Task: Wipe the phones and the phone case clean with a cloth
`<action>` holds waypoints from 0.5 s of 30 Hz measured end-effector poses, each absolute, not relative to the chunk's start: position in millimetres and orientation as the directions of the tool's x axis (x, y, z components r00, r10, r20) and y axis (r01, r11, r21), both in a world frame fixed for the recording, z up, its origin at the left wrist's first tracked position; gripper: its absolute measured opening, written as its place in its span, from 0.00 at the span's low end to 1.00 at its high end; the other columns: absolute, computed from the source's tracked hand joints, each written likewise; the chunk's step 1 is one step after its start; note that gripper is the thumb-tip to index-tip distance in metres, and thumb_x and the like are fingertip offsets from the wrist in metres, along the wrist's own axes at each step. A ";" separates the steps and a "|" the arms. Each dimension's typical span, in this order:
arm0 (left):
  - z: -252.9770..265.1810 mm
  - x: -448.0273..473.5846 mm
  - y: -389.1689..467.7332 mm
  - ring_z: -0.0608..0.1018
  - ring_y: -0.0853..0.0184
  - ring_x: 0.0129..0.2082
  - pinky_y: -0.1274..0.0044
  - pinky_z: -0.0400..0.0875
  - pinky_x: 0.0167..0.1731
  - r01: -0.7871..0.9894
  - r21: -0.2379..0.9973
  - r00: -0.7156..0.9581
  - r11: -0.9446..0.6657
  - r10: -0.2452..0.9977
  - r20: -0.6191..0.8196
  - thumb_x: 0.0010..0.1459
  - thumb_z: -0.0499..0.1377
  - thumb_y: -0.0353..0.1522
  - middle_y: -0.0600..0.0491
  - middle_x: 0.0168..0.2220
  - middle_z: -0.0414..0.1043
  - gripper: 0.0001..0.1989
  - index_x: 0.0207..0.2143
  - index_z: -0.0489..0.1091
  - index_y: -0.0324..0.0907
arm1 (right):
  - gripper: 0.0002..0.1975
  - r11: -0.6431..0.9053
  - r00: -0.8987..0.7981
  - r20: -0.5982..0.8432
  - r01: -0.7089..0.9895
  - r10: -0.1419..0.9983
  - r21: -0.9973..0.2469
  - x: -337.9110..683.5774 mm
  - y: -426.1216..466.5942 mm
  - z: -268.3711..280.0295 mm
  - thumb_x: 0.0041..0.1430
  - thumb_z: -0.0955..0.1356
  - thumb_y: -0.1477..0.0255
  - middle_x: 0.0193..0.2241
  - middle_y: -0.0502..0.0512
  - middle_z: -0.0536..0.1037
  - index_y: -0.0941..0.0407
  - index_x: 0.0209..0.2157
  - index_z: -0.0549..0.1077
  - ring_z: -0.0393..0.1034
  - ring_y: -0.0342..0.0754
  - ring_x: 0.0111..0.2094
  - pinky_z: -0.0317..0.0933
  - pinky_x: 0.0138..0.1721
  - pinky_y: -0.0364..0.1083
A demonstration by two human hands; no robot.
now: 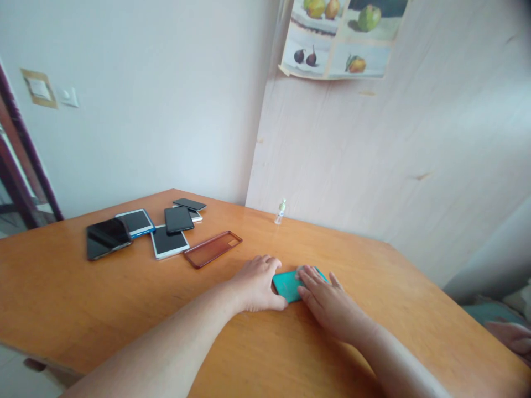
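A teal phone (286,284) lies back side up on the table in front of me. My left hand (261,284) grips its left end between thumb and fingers. Across the right part of the phone rests my right hand (321,296), its fingers pressed down on a small whitish piece (299,271) that looks like tissue; most of that piece is hidden. To the left of my hands is a clear reddish-brown phone case (213,250).
On the wooden table (232,354), several phones and tablets lie at the left, including a large black tablet (108,239) and a white-framed tablet (170,242). A small clear bottle (280,211) stands near the back edge. Fruit paintings (344,38) hang above.
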State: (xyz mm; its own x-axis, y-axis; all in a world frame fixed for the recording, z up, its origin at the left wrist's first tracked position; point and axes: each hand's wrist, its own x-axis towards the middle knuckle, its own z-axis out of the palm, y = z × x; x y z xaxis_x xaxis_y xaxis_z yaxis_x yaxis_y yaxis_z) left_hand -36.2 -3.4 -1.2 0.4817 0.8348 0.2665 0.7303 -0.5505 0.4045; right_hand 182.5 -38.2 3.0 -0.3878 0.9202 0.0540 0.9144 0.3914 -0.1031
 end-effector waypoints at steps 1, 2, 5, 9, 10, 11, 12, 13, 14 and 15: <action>-0.1 -36.4 -3.7 0.73 0.53 0.46 0.69 0.68 0.44 0.731 0.404 0.484 -0.549 0.835 0.260 0.39 0.66 0.46 0.47 0.44 0.71 0.31 0.46 0.67 0.44 | 0.26 0.323 -0.321 0.051 0.945 0.946 -0.056 191.3 -31.7 -0.4 0.69 0.53 0.63 0.65 0.65 0.56 0.55 0.64 0.58 0.47 0.60 0.66 0.39 0.61 0.70; 0.9 -36.7 -4.0 0.73 0.53 0.46 0.69 0.69 0.44 0.731 0.404 0.487 -0.549 0.835 0.255 0.39 0.66 0.46 0.48 0.44 0.70 0.30 0.45 0.68 0.45 | 0.25 0.261 -0.260 0.055 0.965 0.964 -0.020 198.2 -27.0 -2.9 0.69 0.53 0.63 0.65 0.66 0.57 0.56 0.63 0.59 0.47 0.61 0.66 0.41 0.61 0.71; 2.8 -37.8 -4.1 0.74 0.54 0.44 0.70 0.69 0.41 0.728 0.400 0.496 -0.556 0.831 0.253 0.39 0.66 0.46 0.49 0.42 0.70 0.27 0.42 0.70 0.47 | 0.26 0.246 -0.245 0.050 0.969 0.968 -0.015 198.7 -29.2 -1.8 0.69 0.54 0.63 0.64 0.69 0.57 0.60 0.63 0.60 0.47 0.61 0.66 0.45 0.61 0.67; 2.5 -39.9 -2.8 0.74 0.56 0.42 0.71 0.69 0.39 0.726 0.383 0.501 -0.572 0.820 0.275 0.42 0.64 0.45 0.50 0.39 0.69 0.22 0.40 0.71 0.47 | 0.28 0.505 -0.508 0.037 0.841 0.861 -0.192 165.5 -60.4 14.5 0.68 0.56 0.61 0.66 0.61 0.53 0.54 0.66 0.53 0.45 0.55 0.67 0.44 0.65 0.59; 2.4 -40.4 -2.4 0.74 0.57 0.41 0.72 0.69 0.39 0.727 0.378 0.501 -0.573 0.819 0.279 0.44 0.64 0.45 0.50 0.39 0.69 0.21 0.40 0.72 0.47 | 0.29 0.551 -0.562 0.024 0.801 0.827 -0.231 159.2 -66.5 18.1 0.68 0.55 0.60 0.67 0.59 0.52 0.53 0.67 0.51 0.44 0.54 0.67 0.43 0.65 0.58; 2.5 -41.0 -2.0 0.74 0.57 0.41 0.72 0.68 0.39 0.728 0.375 0.503 -0.574 0.819 0.278 0.45 0.63 0.45 0.50 0.39 0.69 0.20 0.40 0.72 0.47 | 0.29 0.577 -0.593 0.019 0.775 0.805 -0.258 155.9 -70.0 20.6 0.69 0.54 0.60 0.67 0.58 0.52 0.52 0.67 0.50 0.43 0.53 0.67 0.42 0.66 0.57; 2.6 -41.4 -1.7 0.74 0.57 0.41 0.72 0.68 0.39 0.729 0.374 0.505 -0.574 0.819 0.273 0.45 0.63 0.45 0.50 0.39 0.69 0.20 0.40 0.72 0.47 | 0.28 0.576 -0.594 0.013 0.775 0.805 -0.260 156.1 -70.3 21.8 0.69 0.54 0.60 0.67 0.58 0.52 0.53 0.67 0.50 0.44 0.53 0.67 0.42 0.66 0.57; 2.9 -41.9 -1.3 0.74 0.57 0.41 0.72 0.68 0.39 0.729 0.374 0.507 -0.573 0.819 0.267 0.45 0.63 0.45 0.50 0.39 0.69 0.20 0.40 0.72 0.47 | 0.28 0.550 -0.564 0.007 0.801 0.826 -0.236 159.7 -67.5 21.5 0.69 0.54 0.61 0.67 0.60 0.53 0.55 0.67 0.53 0.44 0.54 0.67 0.42 0.66 0.58; 3.1 -42.2 -0.9 0.74 0.57 0.41 0.72 0.68 0.38 0.730 0.374 0.509 -0.572 0.821 0.260 0.44 0.64 0.46 0.51 0.39 0.69 0.21 0.39 0.72 0.47 | 0.27 0.497 -0.506 0.004 0.846 0.862 -0.194 165.9 -62.1 19.8 0.69 0.54 0.61 0.66 0.62 0.55 0.57 0.65 0.55 0.46 0.56 0.67 0.42 0.65 0.60; 3.1 -42.6 -0.5 0.73 0.57 0.41 0.72 0.68 0.38 0.734 0.374 0.507 -0.567 0.824 0.255 0.43 0.64 0.47 0.51 0.39 0.68 0.22 0.39 0.72 0.48 | 0.27 0.426 -0.430 0.003 0.893 0.903 -0.144 173.8 -55.2 17.2 0.69 0.54 0.62 0.65 0.64 0.56 0.59 0.64 0.58 0.47 0.57 0.66 0.42 0.65 0.61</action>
